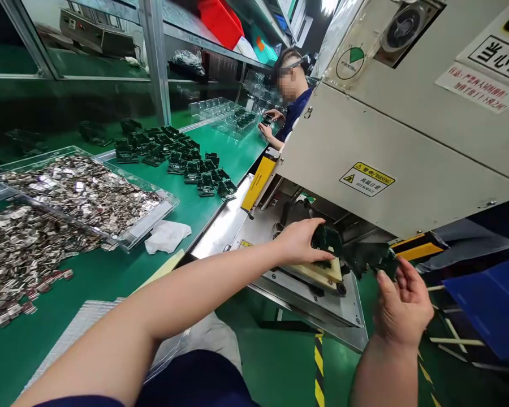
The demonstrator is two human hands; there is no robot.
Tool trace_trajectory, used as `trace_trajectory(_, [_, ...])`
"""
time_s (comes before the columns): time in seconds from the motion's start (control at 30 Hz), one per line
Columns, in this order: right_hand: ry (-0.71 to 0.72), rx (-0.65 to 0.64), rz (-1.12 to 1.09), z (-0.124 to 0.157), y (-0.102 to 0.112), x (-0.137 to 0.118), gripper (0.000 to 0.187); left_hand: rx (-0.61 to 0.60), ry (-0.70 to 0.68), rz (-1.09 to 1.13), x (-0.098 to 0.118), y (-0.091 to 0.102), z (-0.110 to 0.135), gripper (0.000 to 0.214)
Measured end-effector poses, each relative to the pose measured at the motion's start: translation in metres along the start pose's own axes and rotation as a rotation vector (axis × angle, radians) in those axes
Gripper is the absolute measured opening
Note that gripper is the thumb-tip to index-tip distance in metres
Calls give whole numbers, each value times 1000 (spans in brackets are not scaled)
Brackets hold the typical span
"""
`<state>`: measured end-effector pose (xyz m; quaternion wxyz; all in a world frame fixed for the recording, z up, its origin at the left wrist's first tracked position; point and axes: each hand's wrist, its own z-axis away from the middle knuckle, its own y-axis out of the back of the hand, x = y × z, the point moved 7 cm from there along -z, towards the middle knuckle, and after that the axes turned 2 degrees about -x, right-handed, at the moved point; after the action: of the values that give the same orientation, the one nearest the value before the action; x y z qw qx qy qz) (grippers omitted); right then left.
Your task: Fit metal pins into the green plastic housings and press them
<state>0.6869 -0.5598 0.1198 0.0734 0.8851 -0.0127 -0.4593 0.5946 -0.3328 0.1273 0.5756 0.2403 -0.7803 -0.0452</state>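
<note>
My left hand (301, 243) reaches to the press fixture, its thumb and fingers closed on a dark part (327, 238) over the cream-coloured block (318, 272). Whether that part rests on the block or is held just above it, I cannot tell. To the right, my right hand (402, 299) pinches another dark, flat part (384, 261) between thumb and fingers, off the fixture's right side. This second part is blurred, and its left end comes close to the first one. Both resemble the dark parts (186, 155) piled on the green bench.
Small metal pieces fill a clear tray (152, 223), and a heap of metal pieces (21, 254) lies beside it. A white cloth (167, 236) is on the bench. The beige machine (407, 141) overhangs both hands. A co-worker (294, 96) handles a part behind it. A blue bin (492, 305) stands right.
</note>
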Motion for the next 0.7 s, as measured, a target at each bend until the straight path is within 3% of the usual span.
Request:
trace_trajectory(0.13, [-28, -348, 81, -15, -49, -3, 66, 52, -4, 383, 0, 46, 53, 64])
trace_trajectory(0.23, [16, -641, 183, -16, -81, -7, 61, 82, 121, 383, -20, 86, 115, 59])
trace_trajectory(0.3, [37, -723, 216, -12, -90, -9, 60, 127, 249, 333, -42, 105, 154, 58])
trace_trajectory(0.4, [29, -706, 265, 0, -91, -9, 67, 175, 349, 265, -72, 114, 193, 57])
trace_trajectory(0.47, [53, -617, 328, 10, -78, -5, 78, 174, 372, 260, -87, 107, 203, 56])
trace_trajectory(0.5, [62, -512, 369, 14, -63, 0, 80, 160, 384, 267, -94, 102, 204, 56])
trace_trajectory(0.57, [14, -213, 461, 23, -14, 18, 77, 105, 396, 276, -104, 91, 202, 57])
trace_trajectory(0.6, [-77, -44, 518, 31, 17, 33, 72, 76, 387, 269, -106, 87, 200, 57])
trace_trajectory(0.63, [-198, 41, 593, 41, 44, 50, 69, 53, 361, 250, -106, 86, 198, 58])
trace_trajectory(0.7, [-343, -56, 674, 61, 72, 81, 60, 13, 272, 175, -101, 88, 193, 59])
